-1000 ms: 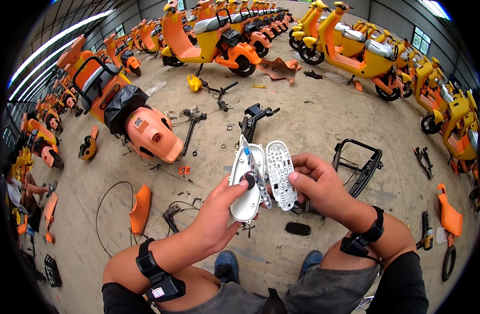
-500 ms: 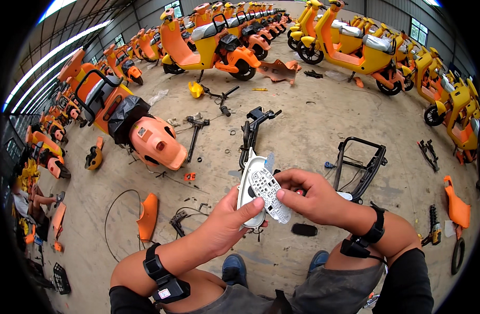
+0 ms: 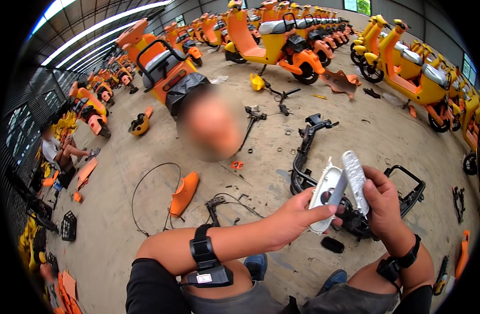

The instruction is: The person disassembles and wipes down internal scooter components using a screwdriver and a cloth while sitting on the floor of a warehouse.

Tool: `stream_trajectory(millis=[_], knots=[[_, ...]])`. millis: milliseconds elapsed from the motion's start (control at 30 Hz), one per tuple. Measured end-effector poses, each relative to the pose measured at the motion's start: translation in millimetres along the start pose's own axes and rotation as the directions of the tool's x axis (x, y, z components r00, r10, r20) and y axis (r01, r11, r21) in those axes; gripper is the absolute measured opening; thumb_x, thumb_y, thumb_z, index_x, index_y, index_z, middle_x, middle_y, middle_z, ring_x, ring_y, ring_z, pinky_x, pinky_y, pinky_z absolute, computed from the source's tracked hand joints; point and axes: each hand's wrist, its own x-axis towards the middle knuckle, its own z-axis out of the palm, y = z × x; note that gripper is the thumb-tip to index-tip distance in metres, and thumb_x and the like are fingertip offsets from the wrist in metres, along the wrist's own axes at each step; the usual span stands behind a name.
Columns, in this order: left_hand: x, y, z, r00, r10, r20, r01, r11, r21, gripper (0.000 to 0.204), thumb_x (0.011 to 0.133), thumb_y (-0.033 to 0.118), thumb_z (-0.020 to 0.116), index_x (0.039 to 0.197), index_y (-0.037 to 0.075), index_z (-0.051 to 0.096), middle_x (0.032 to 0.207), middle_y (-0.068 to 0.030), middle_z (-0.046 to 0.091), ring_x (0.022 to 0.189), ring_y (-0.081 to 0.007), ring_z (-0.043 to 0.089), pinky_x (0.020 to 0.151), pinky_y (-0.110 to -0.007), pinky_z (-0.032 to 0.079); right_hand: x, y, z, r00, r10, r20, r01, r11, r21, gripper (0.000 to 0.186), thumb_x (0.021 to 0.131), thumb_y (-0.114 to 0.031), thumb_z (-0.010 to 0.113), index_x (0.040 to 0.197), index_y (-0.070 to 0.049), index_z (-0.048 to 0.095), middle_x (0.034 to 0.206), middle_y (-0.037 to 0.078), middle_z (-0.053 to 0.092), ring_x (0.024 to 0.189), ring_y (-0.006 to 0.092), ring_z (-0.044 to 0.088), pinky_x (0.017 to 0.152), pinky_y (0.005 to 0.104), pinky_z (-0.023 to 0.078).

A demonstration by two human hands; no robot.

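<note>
Concrete floor [image 3: 114,193] ran beneath scooters [image 3: 276,49] toward twelve o'clock. We had our left hand [image 3: 300,212] closed around a white shell [image 3: 323,189] at four o'clock; toward three, our right hand [image 3: 384,199] pinched a pale panel [image 3: 356,183] between thumb and fingers.

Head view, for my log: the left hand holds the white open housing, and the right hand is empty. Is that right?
The right hand isn't empty: the head view shows it holding a pale, elongated panel. The left hand does hold the white open housing.
</note>
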Motion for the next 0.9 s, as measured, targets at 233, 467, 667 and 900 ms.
stream_trajectory(millis=[233,467,667,900], knots=[[0,-5,-2,0.999,-0.024,-0.038,0.025,0.999,0.037,0.049,0.094,0.013,0.059,0.137,0.002,0.039,0.122,-0.0126,0.059,0.106,-0.0205,0.064,0.08,-0.032,0.055,4,9,-1,0.998,-0.053,-0.047,0.049,0.996,-0.073,0.062,0.09,-0.032,0.072,0.134,0.004,0.048,0.117,0.008,0.064,0.104,0.0139,0.061,0.093,0.0282,0.048],[1,-12,-2,0.992,-0.079,0.094,0.07,0.993,0.094,0.051,0.09,0.008,0.056,0.138,0.004,0.039,0.116,-0.0095,0.06,0.1,-0.0169,0.063,0.078,-0.032,0.056,-3,1,9,0.999,-0.005,-0.046,-0.006,0.969,-0.246,0.037,0.089,-0.015,0.07,0.119,0.001,0.056,0.104,0.004,0.065,0.092,0.01,0.061,0.084,0.0256,0.048],[-1,-13,0,0.994,-0.106,0.026,0.102,0.988,0.116,0.037,0.095,0.021,0.06,0.127,0.006,0.047,0.104,-0.0052,0.059,0.091,-0.0123,0.061,0.065,-0.028,0.055,-3,6,12,0.998,0.055,-0.006,-0.054,0.947,-0.316,0.037,0.087,-0.015,0.073,0.116,0.002,0.058,0.099,0.003,0.065,0.084,0.0076,0.059,0.075,0.0229,0.049],[2,-16,1,0.995,-0.096,-0.004,0.095,0.987,0.132,0.029,0.099,0.023,0.057,0.122,0.006,0.051,0.102,-0.0035,0.06,0.086,-0.0114,0.061,0.063,-0.027,0.055,-4,-1,15,0.991,0.136,-0.013,-0.131,0.911,-0.391,0.035,0.086,-0.012,0.072,0.115,0.003,0.059,0.098,0.004,0.065,0.082,0.007,0.058,0.074,0.0225,0.049]])
